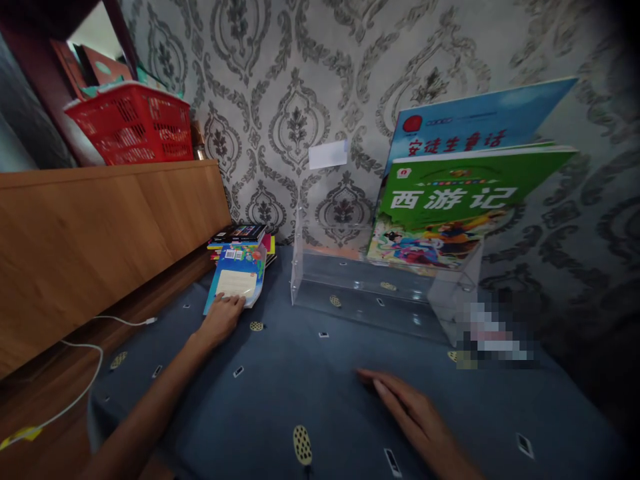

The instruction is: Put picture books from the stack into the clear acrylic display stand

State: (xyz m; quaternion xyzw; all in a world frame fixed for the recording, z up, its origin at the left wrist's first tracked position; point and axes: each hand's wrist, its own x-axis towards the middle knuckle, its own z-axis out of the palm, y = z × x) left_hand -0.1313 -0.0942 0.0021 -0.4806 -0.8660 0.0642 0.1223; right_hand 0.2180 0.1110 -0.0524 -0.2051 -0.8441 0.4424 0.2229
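My left hand [223, 319] reaches to the near edge of a blue paperback book [239, 267], its fingers curled over the cover and the thumb hidden. The book slopes down from a small stack of books [241, 233] by the wall, and its right edge bends a little. Low over the cloth, my right hand [407, 403] holds nothing, its fingers stretched out. Between and beyond the hands stands a clear acrylic rack [370, 319]. A green picture book [450, 207] and a blue picture book [480, 123] stand upright in its right part.
A dark blue patterned cloth [280, 393] covers the table. At the left, a wooden cabinet [110, 227] carries a red plastic basket [135, 123]. A white cable [95, 373] lies beside the table. A blurred-out object [495, 333] sits right of the rack, and patterned wallpaper [295, 80] covers the wall behind.
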